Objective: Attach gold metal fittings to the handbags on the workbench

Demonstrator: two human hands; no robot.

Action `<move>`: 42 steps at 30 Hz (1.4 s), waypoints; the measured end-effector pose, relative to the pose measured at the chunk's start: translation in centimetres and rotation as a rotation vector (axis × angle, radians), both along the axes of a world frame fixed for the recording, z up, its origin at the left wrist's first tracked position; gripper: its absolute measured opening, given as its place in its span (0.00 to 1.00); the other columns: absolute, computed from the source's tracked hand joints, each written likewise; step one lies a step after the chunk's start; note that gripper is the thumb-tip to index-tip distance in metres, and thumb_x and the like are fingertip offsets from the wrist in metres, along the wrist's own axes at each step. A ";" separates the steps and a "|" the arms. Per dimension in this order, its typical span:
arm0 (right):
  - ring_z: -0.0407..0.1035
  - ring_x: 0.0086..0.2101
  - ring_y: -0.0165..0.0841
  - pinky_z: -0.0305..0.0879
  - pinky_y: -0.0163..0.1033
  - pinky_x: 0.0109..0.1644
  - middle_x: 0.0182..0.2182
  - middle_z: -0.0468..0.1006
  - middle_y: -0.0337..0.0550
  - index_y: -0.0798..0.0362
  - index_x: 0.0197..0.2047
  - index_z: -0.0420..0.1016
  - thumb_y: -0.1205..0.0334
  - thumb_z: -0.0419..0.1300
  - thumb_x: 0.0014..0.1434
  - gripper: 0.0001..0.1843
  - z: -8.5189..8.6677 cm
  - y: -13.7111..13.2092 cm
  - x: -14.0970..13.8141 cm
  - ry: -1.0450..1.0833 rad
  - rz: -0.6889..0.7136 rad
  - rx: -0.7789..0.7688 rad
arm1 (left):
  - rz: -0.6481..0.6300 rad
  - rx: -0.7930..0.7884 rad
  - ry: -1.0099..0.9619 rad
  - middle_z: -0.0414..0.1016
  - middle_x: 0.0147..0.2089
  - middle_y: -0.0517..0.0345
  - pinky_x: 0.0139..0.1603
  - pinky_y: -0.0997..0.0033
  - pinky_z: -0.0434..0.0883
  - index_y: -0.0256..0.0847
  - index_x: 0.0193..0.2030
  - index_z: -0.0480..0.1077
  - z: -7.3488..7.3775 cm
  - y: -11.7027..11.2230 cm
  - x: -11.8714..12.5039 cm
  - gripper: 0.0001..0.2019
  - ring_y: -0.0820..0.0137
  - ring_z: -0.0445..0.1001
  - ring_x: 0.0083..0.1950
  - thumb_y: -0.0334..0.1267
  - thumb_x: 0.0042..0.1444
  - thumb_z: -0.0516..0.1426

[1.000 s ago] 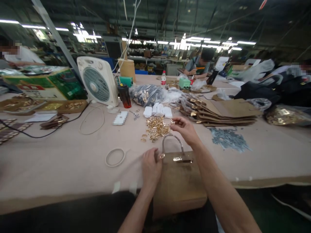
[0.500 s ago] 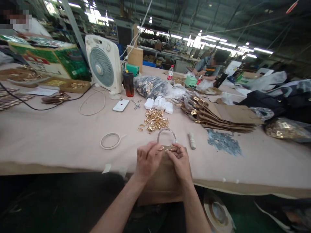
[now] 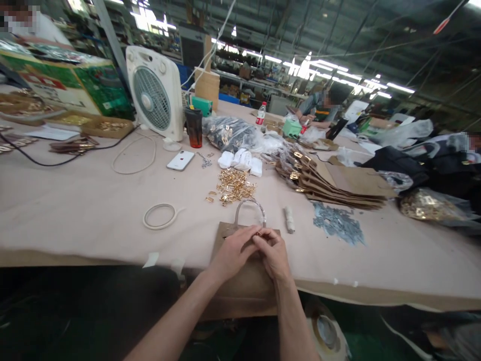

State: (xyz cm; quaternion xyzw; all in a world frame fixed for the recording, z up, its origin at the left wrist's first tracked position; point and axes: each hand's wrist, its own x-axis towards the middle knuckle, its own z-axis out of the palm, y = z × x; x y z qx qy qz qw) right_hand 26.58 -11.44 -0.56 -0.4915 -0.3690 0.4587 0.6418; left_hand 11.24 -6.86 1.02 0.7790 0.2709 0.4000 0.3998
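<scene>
Fan [image 3: 152, 98], phone [image 3: 181, 160], apparently lidded cup [image 3: 194, 128]

Bright tube lights [image 3: 400, 88] hang under a dim ceiling [image 3: 361, 32] above a long pale desk [image 3: 93, 215] and what seems a green floor [image 3: 361, 335].

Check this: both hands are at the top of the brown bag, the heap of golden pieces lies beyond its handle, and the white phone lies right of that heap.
Wrong side: the head view shows the white phone left of the heap of golden pieces. The rest holds: the left hand and right hand are at the brown bag's top, the heap beyond its handle.
</scene>
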 end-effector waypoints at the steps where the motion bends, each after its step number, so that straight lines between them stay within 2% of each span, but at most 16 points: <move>1: 0.75 0.41 0.36 0.73 0.41 0.49 0.38 0.82 0.40 0.47 0.40 0.81 0.55 0.75 0.55 0.12 -0.1 -0.1 0.1 -0.005 0.020 0.004 | 0.016 -0.019 -0.017 0.78 0.64 0.54 0.69 0.61 0.72 0.47 0.65 0.72 0.0 0.0 -0.1 0.18 0.66 0.76 0.65 0.41 0.70 0.57; 4: 0.75 0.39 0.35 0.73 0.41 0.46 0.40 0.83 0.41 0.47 0.45 0.83 0.52 0.71 0.60 0.12 -0.4 -0.3 0.1 -0.067 0.030 0.003 | 0.041 -0.035 -0.049 0.79 0.62 0.55 0.67 0.62 0.73 0.47 0.63 0.73 -0.2 0.0 -0.1 0.17 0.66 0.77 0.63 0.41 0.70 0.57; 8: 0.71 0.32 0.31 0.70 0.38 0.37 0.37 0.81 0.40 0.47 0.50 0.82 0.53 0.68 0.63 0.13 0.0 -1.0 -0.4 -0.250 -0.097 0.053 | 0.073 -0.010 -0.066 0.80 0.59 0.51 0.62 0.61 0.77 0.45 0.65 0.71 -0.6 0.1 -0.1 0.18 0.64 0.79 0.59 0.40 0.73 0.53; 10: 0.72 0.33 0.32 0.70 0.38 0.39 0.38 0.80 0.41 0.48 0.48 0.82 0.55 0.67 0.65 0.10 0.4 -1.3 -0.6 -0.376 -0.162 0.107 | 0.057 0.024 -0.052 0.80 0.58 0.49 0.62 0.59 0.76 0.44 0.66 0.71 -0.8 0.1 -0.1 0.18 0.63 0.79 0.59 0.40 0.73 0.52; 12: 0.73 0.37 0.34 0.71 0.40 0.43 0.39 0.81 0.42 0.48 0.44 0.83 0.56 0.66 0.65 0.07 0.7 -1.4 -0.6 -0.476 -0.169 0.141 | 0.039 0.050 -0.020 0.79 0.59 0.47 0.63 0.56 0.75 0.43 0.67 0.68 -0.9 0.0 0.0 0.19 0.61 0.78 0.60 0.39 0.73 0.51; 16: 0.75 0.43 0.38 0.72 0.43 0.50 0.41 0.82 0.44 0.48 0.44 0.84 0.57 0.64 0.67 0.07 0.9 -1.4 -0.4 -0.575 -0.148 0.157 | 0.036 -0.030 -0.007 0.79 0.61 0.46 0.64 0.56 0.75 0.43 0.71 0.59 -0.9 -0.4 -0.1 0.22 0.62 0.79 0.61 0.36 0.73 0.51; 19: 0.76 0.43 0.37 0.73 0.43 0.50 0.42 0.83 0.44 0.48 0.46 0.83 0.57 0.64 0.67 0.08 0.8 -1.3 -0.2 -0.571 -0.160 0.124 | 0.021 -0.120 -0.054 0.80 0.61 0.49 0.64 0.61 0.75 0.43 0.68 0.61 -0.8 -0.4 -0.3 0.19 0.65 0.78 0.62 0.37 0.72 0.53; 22: 0.77 0.44 0.38 0.74 0.43 0.52 0.44 0.83 0.45 0.48 0.47 0.83 0.56 0.65 0.67 0.08 0.6 -1.3 -0.1 -0.512 -0.120 0.094 | 0.035 -0.164 -0.072 0.82 0.57 0.53 0.59 0.65 0.78 0.44 0.62 0.66 -0.8 -0.3 -0.4 0.15 0.67 0.81 0.58 0.39 0.72 0.55; 25: 0.77 0.44 0.38 0.74 0.42 0.49 0.42 0.83 0.45 0.49 0.44 0.82 0.56 0.66 0.65 0.07 0.4 -1.4 0.0 -0.501 -0.133 0.100 | 0.041 -0.122 -0.077 0.83 0.55 0.56 0.56 0.67 0.79 0.45 0.59 0.72 -0.8 -0.1 -0.5 0.13 0.67 0.83 0.54 0.40 0.71 0.57; 29: 0.76 0.42 0.37 0.74 0.40 0.47 0.40 0.82 0.43 0.49 0.43 0.83 0.58 0.67 0.64 0.06 0.5 -1.5 0.1 -0.520 -0.153 0.127 | 0.086 -0.022 -0.105 0.84 0.54 0.58 0.58 0.66 0.79 0.47 0.57 0.78 -1.0 0.0 -0.4 0.12 0.67 0.83 0.54 0.39 0.68 0.60; 35: 0.77 0.43 0.37 0.74 0.41 0.48 0.41 0.83 0.43 0.47 0.43 0.83 0.60 0.68 0.64 0.05 0.6 -1.6 0.1 -0.499 -0.162 0.173 | 0.060 0.106 -0.112 0.83 0.57 0.55 0.60 0.65 0.79 0.46 0.60 0.76 -1.1 -0.1 -0.3 0.14 0.67 0.82 0.57 0.38 0.70 0.58; 38: 0.77 0.43 0.37 0.73 0.42 0.49 0.40 0.83 0.43 0.47 0.42 0.83 0.61 0.68 0.64 0.03 0.4 -1.7 0.0 -0.532 -0.204 0.212 | 0.085 0.088 -0.079 0.83 0.57 0.54 0.59 0.66 0.79 0.45 0.62 0.73 -1.1 -0.4 -0.2 0.16 0.67 0.82 0.56 0.39 0.70 0.58; 42: 0.76 0.42 0.36 0.72 0.41 0.48 0.39 0.81 0.42 0.48 0.41 0.81 0.61 0.67 0.65 0.02 0.2 -1.7 -0.1 -0.542 -0.205 0.201 | 0.102 0.036 -0.074 0.84 0.55 0.55 0.58 0.67 0.79 0.45 0.59 0.74 -1.1 -0.6 -0.2 0.13 0.67 0.83 0.54 0.40 0.70 0.58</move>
